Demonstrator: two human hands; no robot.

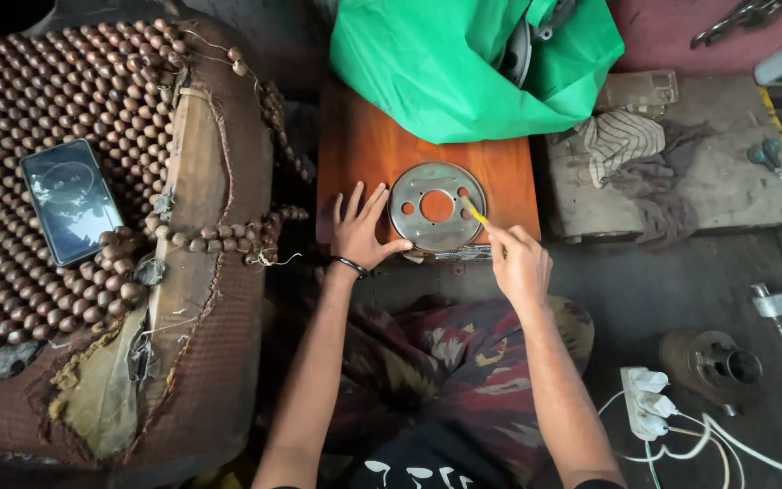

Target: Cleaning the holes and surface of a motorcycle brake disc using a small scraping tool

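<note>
Looks like a small floor-level repair workshop, pretty grimy. There's a round metal plate [436,206] with holes sitting on a low wooden board [364,149], oily rags [637,163] on a stained slab, pliers [739,18] up top, a metal hub part [721,364] and a white power strip [644,403] on the dark floor.

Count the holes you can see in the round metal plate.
5 at least. On the metal plate: one large hole at its centre, two small ones at the upper left, one at the left edge, one at the right by the yellow tool. Others may be hidden.
</note>
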